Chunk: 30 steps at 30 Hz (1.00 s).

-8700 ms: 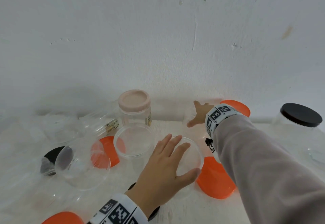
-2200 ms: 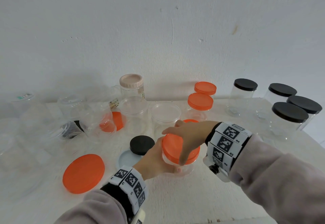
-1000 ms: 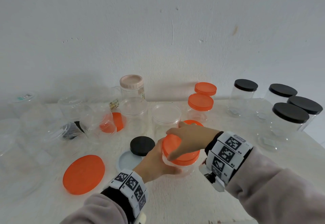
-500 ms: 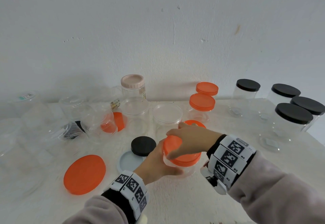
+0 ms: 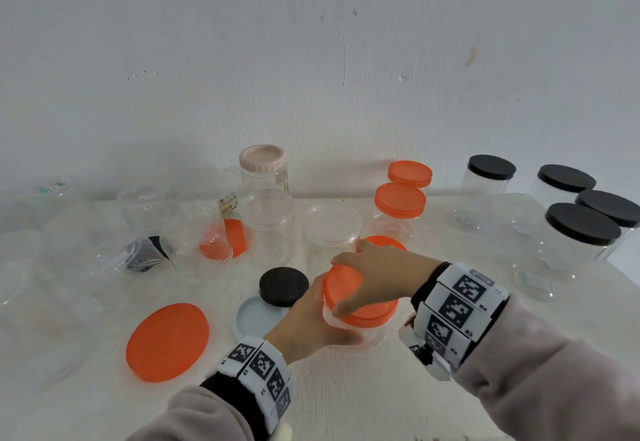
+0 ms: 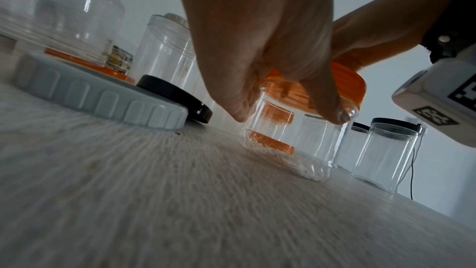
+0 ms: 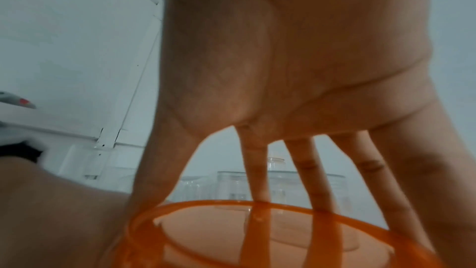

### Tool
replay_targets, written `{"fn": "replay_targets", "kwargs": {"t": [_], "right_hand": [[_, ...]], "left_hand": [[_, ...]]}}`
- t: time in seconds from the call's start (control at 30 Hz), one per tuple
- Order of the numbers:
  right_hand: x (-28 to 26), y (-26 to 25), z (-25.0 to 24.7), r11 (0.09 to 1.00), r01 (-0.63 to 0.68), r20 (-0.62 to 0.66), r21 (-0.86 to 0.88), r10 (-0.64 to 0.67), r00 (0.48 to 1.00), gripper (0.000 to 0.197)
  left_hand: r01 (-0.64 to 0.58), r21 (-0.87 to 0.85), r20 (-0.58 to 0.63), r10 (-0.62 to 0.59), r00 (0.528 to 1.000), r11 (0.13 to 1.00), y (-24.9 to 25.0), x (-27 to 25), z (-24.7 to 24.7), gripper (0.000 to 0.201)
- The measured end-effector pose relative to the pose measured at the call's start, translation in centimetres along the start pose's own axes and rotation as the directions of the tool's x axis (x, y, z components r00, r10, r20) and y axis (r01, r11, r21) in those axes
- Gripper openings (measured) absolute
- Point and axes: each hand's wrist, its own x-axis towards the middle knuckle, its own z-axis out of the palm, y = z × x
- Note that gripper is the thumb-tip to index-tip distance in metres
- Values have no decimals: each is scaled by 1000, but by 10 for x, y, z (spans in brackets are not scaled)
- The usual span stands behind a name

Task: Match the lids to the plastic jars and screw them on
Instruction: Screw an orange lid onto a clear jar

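Item: small clear plastic jar with round orange plastic screw lid, near front centre of white table, base on the tabletop in the left wrist view, just right of pale grey ribbed lid and small black lid.

Handling, judged: empty, thin-walled, so very light; wall likely to flex under a hard squeeze; smooth and somewhat slippery; prone to spinning with the lid unless braced. Not fragile, though threads liable to cross if lid seated tilted. Best hold: jar by upper wall just under the lid, lid by its rim from above.

Present hold: left hand wrapped round jar wall, thumb and fingers curled against the clear side below the lid. Right hand arched over lid from above, fingertips spread down onto the rim and clamped on it. Lid appears slightly canted; whether fully threaded cannot be told.

Appearance: jar squat, cylindrical, transparent, nothing inside; lid opaque bright orange, flat top, short skirt, inner thread lugs visible through the wall in the left wrist view.

Nearby stock: large flat orange lid lying loose front left; two orange-lidded jars behind; four black-lidded clear jars at right; pink-lidded jar at back; several open clear jars centre and left.
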Motion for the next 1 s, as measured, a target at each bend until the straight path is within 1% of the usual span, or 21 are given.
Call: {"fn": "replay_targets", "kwargs": {"t": [0.1, 0.17, 0.23, 0.33, 0.37, 0.43, 0.57, 0.67, 0.77, 0.87, 0.93, 1.0], "right_hand": [[3, -2, 4, 998, -63, -49, -21, 62, 997, 96], [1, -2, 2, 997, -74, -18, -13, 74, 997, 98], [-2, -1, -2, 1000, -18, 41, 10, 18, 999, 96], [-4, -1, -7, 995, 90, 65, 52, -93, 993, 82], [-3, -1, -6, 993, 100, 57, 55, -104, 993, 77], [-2, -2, -4, 995, 91, 32, 44, -92, 995, 73], [2, -4, 1, 999, -1, -34, -38, 0, 999, 79], [2, -5, -1, 999, -41, -10, -36, 40, 999, 88], [-3, -6, -6, 1000, 20, 67, -22, -19, 998, 94], [-5, -5, -9, 996, 86, 98, 7, -87, 991, 86], [-5, -3, -8, 996, 91, 95, 14, -92, 991, 82], [-3, -2, -5, 998, 63, 67, -1, -63, 996, 82]], "left_hand": [[-13, -36, -4, 13, 1000, 999, -1, 0, 0, 108], [-19, -36, -8, 19, 1000, 999, -2, 0, 0, 108], [-24, -28, -9, 24, 1000, 999, -4, 1, 0, 108], [-30, -19, -11, 30, 999, 999, -5, 2, 0, 108], [-34, -23, -10, 33, 999, 999, -6, 2, 1, 109], [-31, -27, -6, 31, 999, 999, -6, 3, 1, 109], [-23, -43, -4, 23, 1000, 999, -7, 3, 0, 108], [-18, -49, -9, 17, 1000, 999, -7, 1, 1, 108], [-9, -28, -7, 9, 1000, 1000, -5, 1, 0, 107], [-12, -19, -11, 12, 1000, 1000, -4, 1, 0, 107], [-12, -18, -10, 12, 1000, 1000, -4, 0, 0, 106], [-7, -19, -7, 7, 1000, 1000, -4, 0, 0, 105]]}}
